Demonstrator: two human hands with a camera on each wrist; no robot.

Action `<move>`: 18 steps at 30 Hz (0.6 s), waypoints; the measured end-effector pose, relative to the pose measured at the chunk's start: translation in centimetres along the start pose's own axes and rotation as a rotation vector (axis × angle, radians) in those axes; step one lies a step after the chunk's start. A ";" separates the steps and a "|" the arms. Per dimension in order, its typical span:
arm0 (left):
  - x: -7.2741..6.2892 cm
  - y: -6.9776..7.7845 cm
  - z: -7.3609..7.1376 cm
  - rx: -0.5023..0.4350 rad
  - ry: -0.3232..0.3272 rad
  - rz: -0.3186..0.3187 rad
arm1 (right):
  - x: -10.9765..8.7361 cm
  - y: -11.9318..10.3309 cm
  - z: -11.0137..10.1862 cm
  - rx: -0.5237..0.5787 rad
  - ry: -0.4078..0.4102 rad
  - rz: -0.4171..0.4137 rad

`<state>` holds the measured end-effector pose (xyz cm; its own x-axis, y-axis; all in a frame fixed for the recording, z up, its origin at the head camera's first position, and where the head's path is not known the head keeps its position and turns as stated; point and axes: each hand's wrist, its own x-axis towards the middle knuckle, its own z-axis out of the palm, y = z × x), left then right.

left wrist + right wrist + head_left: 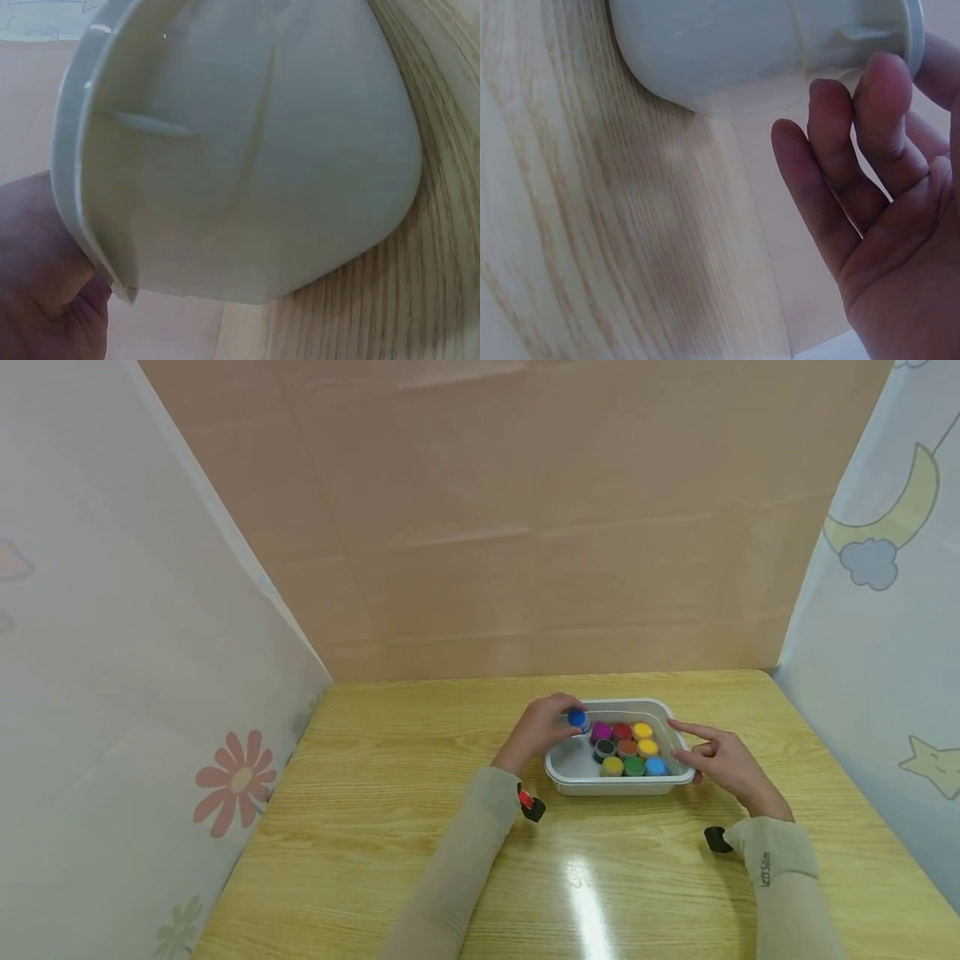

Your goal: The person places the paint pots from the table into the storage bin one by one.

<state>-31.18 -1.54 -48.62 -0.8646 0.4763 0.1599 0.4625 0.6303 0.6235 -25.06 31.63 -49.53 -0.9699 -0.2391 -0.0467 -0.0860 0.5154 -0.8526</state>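
A white plastic tub (607,787) stands on the table with several small colored paint pots inside, among them a purple one (602,732), a green one (633,766) and a light blue one (656,766). My left hand (538,727) pinches a blue-lidded pot (578,719) between thumb and fingers at the tub's left end. In the left wrist view, part of that hand (45,262) shows beside the tub's rim (67,150); the pot is hidden there. At the right end, my right hand (731,767) holds the rim, some fingers (881,97) lying outside the wall.
The wooden table (390,810) extends in front of the tub and to its left. A brown paper-covered wall (525,527) rises behind. Pale printed side panels (120,652) flank the table on both sides.
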 end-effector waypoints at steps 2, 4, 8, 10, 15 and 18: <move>0.1 -0.1 0.0 0.008 -0.008 0.001 | 0.0 -0.1 0.0 0.001 -0.001 -0.003; 0.3 -0.1 0.0 0.033 -0.011 0.013 | 0.0 -0.2 0.0 0.004 -0.002 -0.005; 0.7 0.0 0.1 0.149 0.004 0.044 | 0.0 -0.3 0.0 0.002 -0.006 -0.006; 1.0 0.1 0.1 0.219 0.018 0.058 | 0.0 -0.3 0.0 -0.002 -0.007 -0.001; 1.6 0.4 0.3 0.319 0.029 0.065 | -0.1 -0.2 -0.1 -0.009 -0.003 0.006; 1.8 0.4 0.4 0.319 0.008 0.051 | 0.0 -0.4 -0.1 -0.011 -0.006 0.005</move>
<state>-32.44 -0.22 -48.37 -0.8395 0.5085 0.1918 0.5427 0.7664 0.3436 -25.03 31.50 -49.19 -0.9688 -0.2417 -0.0539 -0.0841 0.5258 -0.8464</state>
